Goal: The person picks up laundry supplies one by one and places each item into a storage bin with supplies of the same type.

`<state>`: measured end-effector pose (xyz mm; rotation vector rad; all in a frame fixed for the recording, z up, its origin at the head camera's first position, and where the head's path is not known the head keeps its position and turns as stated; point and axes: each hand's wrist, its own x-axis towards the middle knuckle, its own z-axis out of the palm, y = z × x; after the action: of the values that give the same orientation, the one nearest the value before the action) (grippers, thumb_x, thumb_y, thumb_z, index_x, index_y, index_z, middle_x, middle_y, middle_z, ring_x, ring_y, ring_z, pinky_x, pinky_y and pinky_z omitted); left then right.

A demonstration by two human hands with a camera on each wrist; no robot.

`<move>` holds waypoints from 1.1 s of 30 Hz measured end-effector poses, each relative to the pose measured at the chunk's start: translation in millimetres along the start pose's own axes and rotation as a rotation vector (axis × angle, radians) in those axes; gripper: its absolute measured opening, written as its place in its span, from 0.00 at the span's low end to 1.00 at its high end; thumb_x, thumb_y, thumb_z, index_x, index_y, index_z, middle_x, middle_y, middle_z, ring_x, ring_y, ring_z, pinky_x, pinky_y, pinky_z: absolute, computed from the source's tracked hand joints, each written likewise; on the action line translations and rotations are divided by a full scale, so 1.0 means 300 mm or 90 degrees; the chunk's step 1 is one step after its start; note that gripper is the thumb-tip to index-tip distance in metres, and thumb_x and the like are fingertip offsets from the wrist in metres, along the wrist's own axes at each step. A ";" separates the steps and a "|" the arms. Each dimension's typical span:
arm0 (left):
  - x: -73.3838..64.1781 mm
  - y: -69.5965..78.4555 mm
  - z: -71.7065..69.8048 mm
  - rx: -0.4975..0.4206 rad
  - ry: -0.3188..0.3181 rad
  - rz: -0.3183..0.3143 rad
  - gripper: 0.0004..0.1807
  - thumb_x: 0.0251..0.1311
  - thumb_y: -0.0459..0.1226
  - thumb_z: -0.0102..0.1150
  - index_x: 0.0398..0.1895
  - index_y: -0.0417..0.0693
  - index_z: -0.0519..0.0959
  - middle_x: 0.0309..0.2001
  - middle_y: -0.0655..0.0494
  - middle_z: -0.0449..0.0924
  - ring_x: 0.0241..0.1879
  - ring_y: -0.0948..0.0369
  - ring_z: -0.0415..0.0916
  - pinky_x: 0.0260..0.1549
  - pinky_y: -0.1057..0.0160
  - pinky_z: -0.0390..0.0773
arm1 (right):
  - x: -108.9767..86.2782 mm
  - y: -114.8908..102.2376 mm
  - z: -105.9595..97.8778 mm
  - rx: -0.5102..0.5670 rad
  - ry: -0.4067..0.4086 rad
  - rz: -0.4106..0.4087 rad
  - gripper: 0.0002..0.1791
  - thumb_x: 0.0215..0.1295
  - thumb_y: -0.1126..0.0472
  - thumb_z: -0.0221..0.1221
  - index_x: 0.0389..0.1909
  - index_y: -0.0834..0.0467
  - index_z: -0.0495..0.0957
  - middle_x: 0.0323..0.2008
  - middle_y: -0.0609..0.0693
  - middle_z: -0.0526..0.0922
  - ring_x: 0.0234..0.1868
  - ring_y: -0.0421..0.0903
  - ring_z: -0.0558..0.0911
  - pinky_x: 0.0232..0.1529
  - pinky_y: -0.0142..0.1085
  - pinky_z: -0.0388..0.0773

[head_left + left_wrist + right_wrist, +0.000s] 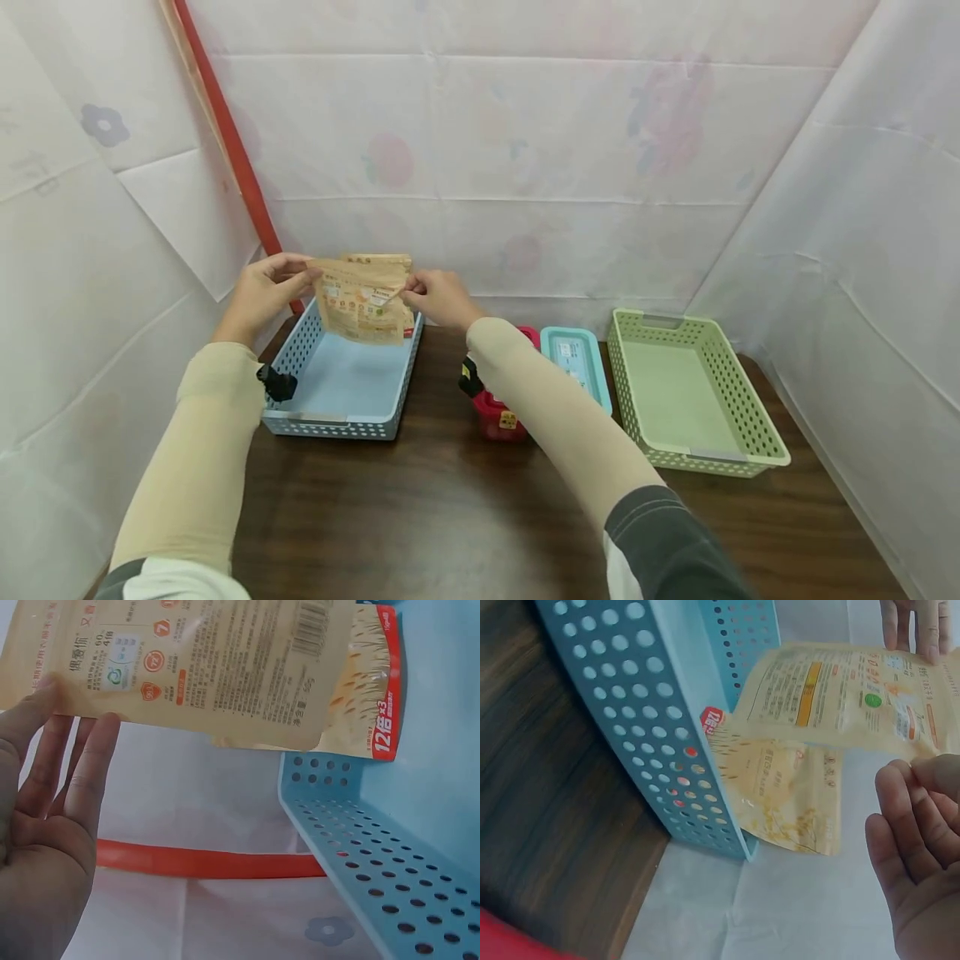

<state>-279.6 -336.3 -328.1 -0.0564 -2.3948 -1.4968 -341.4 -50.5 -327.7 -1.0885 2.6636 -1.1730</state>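
Note:
A tan printed pouch [360,304] is stretched between both hands above the blue basket [291,423]. My left hand [264,293] pinches its upper left corner, thumb in front. At the opposite corner my right hand [444,298] pinches the edge between thumb and fingers. The left wrist view shows fine print, a barcode and small orange icons on this pouch [217,667]. Behind it a second tan pouch [780,795], with a red strip along one edge, leans against the basket's far end wall. The held pouch covers part of it in the head view.
A red container [501,427] stands right of the blue basket, partly hidden by my right forearm. Beside it lies a light-blue lidded box [581,358]. A green basket [678,392] sits farther right. White patterned sheets [480,150] enclose the dark wooden table [420,517], with a red strip [232,133] at left.

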 end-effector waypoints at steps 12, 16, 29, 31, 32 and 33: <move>0.057 -0.079 0.049 -0.003 -0.024 -0.095 0.29 0.67 0.51 0.62 0.64 0.44 0.75 0.55 0.52 0.77 0.52 0.58 0.76 0.42 0.76 0.77 | 0.024 0.041 0.097 0.186 0.063 0.134 0.14 0.73 0.60 0.59 0.52 0.65 0.81 0.41 0.59 0.87 0.42 0.52 0.86 0.40 0.38 0.82; 0.043 -0.126 0.078 -0.031 -0.018 -0.128 0.29 0.68 0.50 0.61 0.66 0.44 0.74 0.58 0.51 0.75 0.55 0.57 0.74 0.53 0.65 0.78 | 0.015 0.062 0.135 0.216 0.040 0.164 0.18 0.75 0.58 0.56 0.59 0.64 0.79 0.45 0.57 0.86 0.48 0.52 0.84 0.47 0.43 0.81; 0.025 -0.254 0.153 -0.055 0.004 -0.249 0.34 0.66 0.58 0.59 0.69 0.52 0.72 0.65 0.49 0.67 0.66 0.49 0.63 0.66 0.43 0.64 | -0.012 0.081 0.173 0.216 -0.021 0.200 0.26 0.79 0.53 0.49 0.73 0.58 0.67 0.68 0.53 0.72 0.67 0.49 0.72 0.61 0.42 0.74; 0.035 -0.255 0.161 -0.057 0.008 -0.249 0.34 0.66 0.59 0.59 0.69 0.52 0.71 0.66 0.48 0.67 0.66 0.49 0.63 0.66 0.44 0.64 | -0.011 0.083 0.167 0.223 -0.031 0.204 0.28 0.78 0.52 0.50 0.74 0.57 0.64 0.69 0.53 0.71 0.68 0.49 0.71 0.62 0.43 0.73; 0.040 -0.252 0.164 -0.058 0.010 -0.246 0.34 0.66 0.58 0.58 0.70 0.52 0.70 0.66 0.48 0.66 0.66 0.49 0.63 0.66 0.44 0.65 | -0.010 0.082 0.163 0.225 -0.037 0.204 0.29 0.78 0.52 0.49 0.75 0.57 0.62 0.69 0.53 0.71 0.68 0.50 0.71 0.62 0.43 0.73; 0.046 -0.247 0.168 -0.057 0.012 -0.243 0.34 0.67 0.58 0.58 0.71 0.52 0.70 0.66 0.48 0.66 0.66 0.49 0.64 0.66 0.44 0.65 | -0.010 0.081 0.159 0.226 -0.043 0.203 0.30 0.78 0.52 0.49 0.76 0.57 0.60 0.69 0.54 0.70 0.68 0.50 0.70 0.63 0.43 0.72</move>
<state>-319.6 -327.3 -408.9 0.4141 -2.4183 -1.7549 -339.5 -67.5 -378.4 -0.6111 2.3357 -1.4318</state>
